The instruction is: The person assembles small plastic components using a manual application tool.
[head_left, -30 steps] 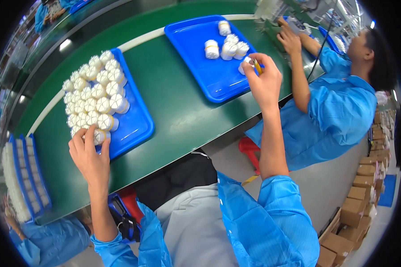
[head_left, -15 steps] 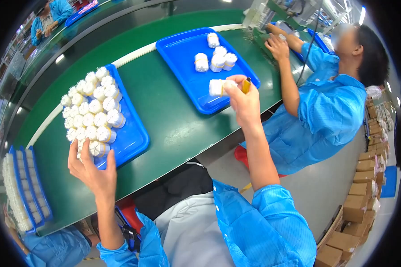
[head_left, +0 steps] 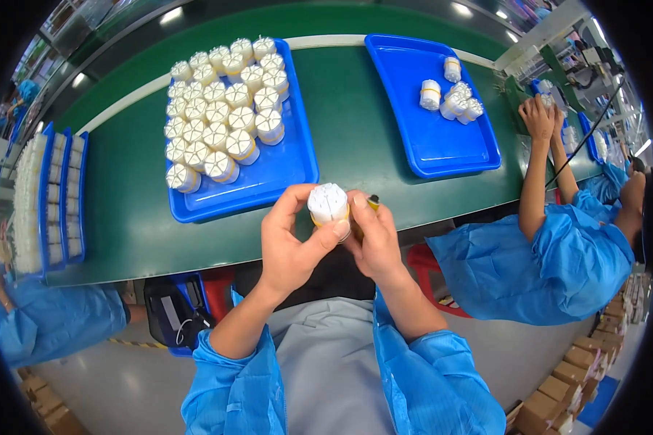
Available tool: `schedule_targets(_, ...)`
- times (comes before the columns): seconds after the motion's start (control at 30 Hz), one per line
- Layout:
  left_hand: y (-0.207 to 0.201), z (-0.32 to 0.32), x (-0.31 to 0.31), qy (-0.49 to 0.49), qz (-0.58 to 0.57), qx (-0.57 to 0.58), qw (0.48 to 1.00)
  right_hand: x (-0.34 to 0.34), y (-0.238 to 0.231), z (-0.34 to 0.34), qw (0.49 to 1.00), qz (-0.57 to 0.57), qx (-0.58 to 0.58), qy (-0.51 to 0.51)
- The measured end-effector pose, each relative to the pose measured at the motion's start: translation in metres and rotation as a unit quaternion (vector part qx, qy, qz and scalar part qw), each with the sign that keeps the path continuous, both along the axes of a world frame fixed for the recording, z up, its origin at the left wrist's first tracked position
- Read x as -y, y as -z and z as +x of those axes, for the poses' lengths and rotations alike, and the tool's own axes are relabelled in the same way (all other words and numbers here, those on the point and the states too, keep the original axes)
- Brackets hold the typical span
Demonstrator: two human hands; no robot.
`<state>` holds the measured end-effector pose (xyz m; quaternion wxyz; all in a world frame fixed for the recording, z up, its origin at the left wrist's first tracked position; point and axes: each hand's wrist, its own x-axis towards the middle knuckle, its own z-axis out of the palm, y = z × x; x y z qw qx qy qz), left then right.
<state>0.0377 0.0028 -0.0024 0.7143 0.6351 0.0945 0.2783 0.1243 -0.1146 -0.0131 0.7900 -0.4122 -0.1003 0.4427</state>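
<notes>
A short white cylindrical bundle, with a yellow band around it, is held upright close in front of me. My left hand is closed around its left side, the thumb across its front. The fingers of my right hand meet its right side and also grip a yellow marker-like stick with a black end, mostly hidden by the fingers. Beyond my hands, a blue tray holds many such bundles in rows. Another blue tray farther right has several bundles.
The trays rest on a green worktable. Upright blue trays of white pieces stand at its left end. A co-worker in blue works at the right, and another person's blue sleeve shows at the left. Cardboard boxes line the lower right.
My right hand has come back from above the right tray, still gripping the yellow stick. My left hand has left the left tray's bundles. Both now meet at a bundle; the view has turned right.
</notes>
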Motion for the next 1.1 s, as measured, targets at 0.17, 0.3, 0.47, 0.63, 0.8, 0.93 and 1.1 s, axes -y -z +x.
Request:
schedule_targets(0.17, -0.013, -0.007, -0.006, 0.025, -0.096, -0.054, 0.994, 0.005, 0.008, 0.013, 0.977, -0.05, 0.199, 0.062)
schedule_targets(0.3, -0.015, -0.009, -0.005, 0.04, -0.125, -0.054, 0.99, 0.005, 0.009, 0.015, 0.976, -0.066, 0.2, 0.06)
schedule_targets(0.47, -0.016, -0.009, -0.006, 0.043, -0.103, -0.069, 0.991, 0.006, 0.007, 0.016, 0.974, -0.077, 0.205, 0.053)
schedule_targets(0.63, -0.022, -0.006, -0.004, -0.035, 0.157, -0.055, 0.985, 0.008, 0.006, 0.017, 0.976, -0.077, 0.196, 0.048)
schedule_targets(0.8, -0.02, -0.007, -0.005, -0.101, 0.41, 0.005, 0.906, 0.005, 0.019, 0.016, 0.977, -0.067, 0.187, 0.071)
schedule_targets(0.93, -0.013, -0.005, -0.007, -0.12, 0.464, 0.051, 0.876, 0.004, 0.011, 0.015, 0.977, -0.079, 0.192, 0.057)
schedule_targets(1.1, -0.007, -0.009, -0.01, -0.093, 0.446, 0.109, 0.883, 0.004, 0.007, 0.016, 0.975, -0.076, 0.202, 0.049)
